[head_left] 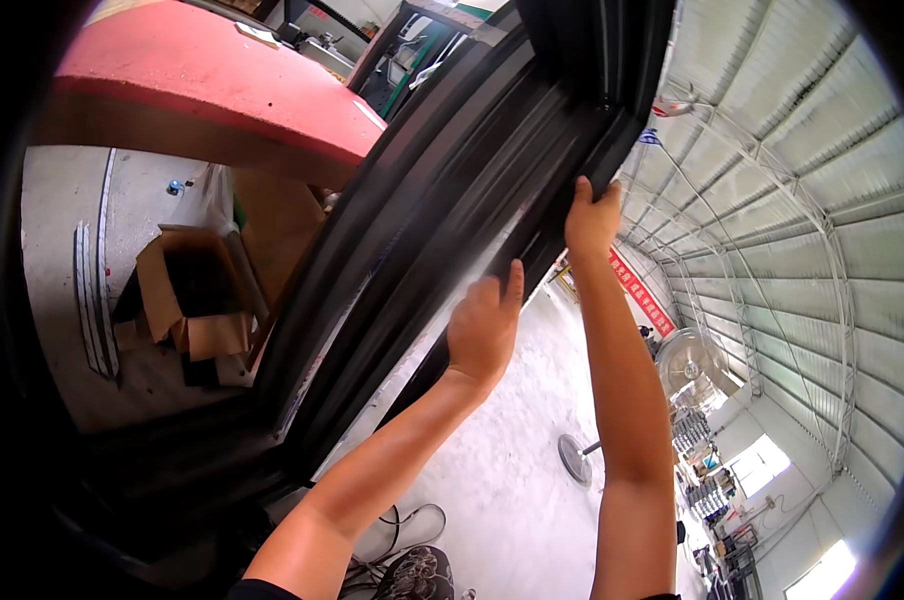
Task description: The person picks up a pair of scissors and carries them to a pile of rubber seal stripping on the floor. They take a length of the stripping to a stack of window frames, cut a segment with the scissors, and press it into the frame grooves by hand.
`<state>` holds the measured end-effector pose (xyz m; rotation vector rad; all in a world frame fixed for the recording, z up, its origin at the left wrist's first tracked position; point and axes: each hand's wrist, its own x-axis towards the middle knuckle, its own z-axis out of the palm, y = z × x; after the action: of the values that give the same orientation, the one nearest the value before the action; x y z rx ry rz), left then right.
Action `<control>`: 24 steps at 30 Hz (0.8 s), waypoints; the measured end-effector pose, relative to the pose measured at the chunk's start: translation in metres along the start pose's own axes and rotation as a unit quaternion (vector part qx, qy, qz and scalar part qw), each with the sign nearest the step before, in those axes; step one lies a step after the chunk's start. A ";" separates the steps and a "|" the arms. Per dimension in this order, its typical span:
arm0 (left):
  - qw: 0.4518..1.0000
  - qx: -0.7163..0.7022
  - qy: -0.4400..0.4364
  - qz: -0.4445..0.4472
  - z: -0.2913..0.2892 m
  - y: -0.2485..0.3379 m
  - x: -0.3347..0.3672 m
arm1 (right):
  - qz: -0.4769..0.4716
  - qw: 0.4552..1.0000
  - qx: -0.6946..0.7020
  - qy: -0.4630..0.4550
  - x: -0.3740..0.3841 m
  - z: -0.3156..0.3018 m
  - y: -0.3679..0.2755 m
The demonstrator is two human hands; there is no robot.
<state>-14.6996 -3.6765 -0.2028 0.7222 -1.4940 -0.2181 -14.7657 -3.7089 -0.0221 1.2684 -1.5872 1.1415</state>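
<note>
A large black frame (442,190), built of long grooved profiles, tilts across the middle of the head view. My right hand (594,222) is closed on its right edge near the upper corner, thumb on the near face and the other fingers partly hidden behind. Lower down, my left hand (484,335) is at the long side of the frame, one digit pointing up. Its other fingers are smeared by motion, so its hold on the frame cannot be made out.
A red-topped table (222,70) stands behind the frame at upper left. Beneath it, an open cardboard box (207,285) and pale metal strips (92,300) are on the floor. A round metal base (575,458) and a large fan (690,368) stand to the right. Cables (412,525) lie near my foot.
</note>
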 end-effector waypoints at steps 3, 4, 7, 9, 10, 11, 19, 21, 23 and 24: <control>0.999 0.013 0.029 0.020 0.001 -0.006 0.002 | 0.000 1.000 0.000 0.015 0.000 0.000 -0.006; 0.999 0.013 0.041 0.030 0.001 -0.005 0.000 | 0.033 0.999 -0.011 0.010 0.007 -0.003 -0.006; 0.997 0.035 0.040 0.054 0.001 -0.002 -0.001 | 0.118 0.992 -0.005 0.052 0.020 -0.005 -0.022; 0.996 0.048 0.044 0.058 0.000 0.001 0.000 | 0.118 0.989 -0.021 0.091 0.020 0.006 -0.023; 0.996 0.053 0.045 0.056 0.000 0.000 0.000 | 0.119 0.986 -0.029 0.108 0.020 0.009 -0.024; 0.996 0.059 0.046 0.053 -0.001 -0.001 0.001 | 0.139 0.985 -0.039 0.097 0.021 0.009 -0.025; 0.997 0.039 -0.064 0.033 -0.005 0.002 -0.002 | 0.157 0.982 -0.078 0.062 0.042 -0.006 -0.037; 0.996 0.023 -0.082 0.022 -0.012 0.001 0.002 | 0.154 0.981 -0.084 0.084 0.038 -0.002 -0.041; 0.995 0.022 -0.093 0.015 -0.016 -0.003 0.005 | 0.162 0.984 -0.075 0.014 0.044 -0.007 -0.040; 0.995 0.022 -0.094 0.014 -0.016 -0.005 0.004 | 0.166 0.983 -0.070 -0.021 0.048 -0.011 -0.037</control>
<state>-14.6824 -3.6776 -0.2006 0.7300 -1.6916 -0.2374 -14.7376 -3.7148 0.0330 0.9643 -1.9269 1.1831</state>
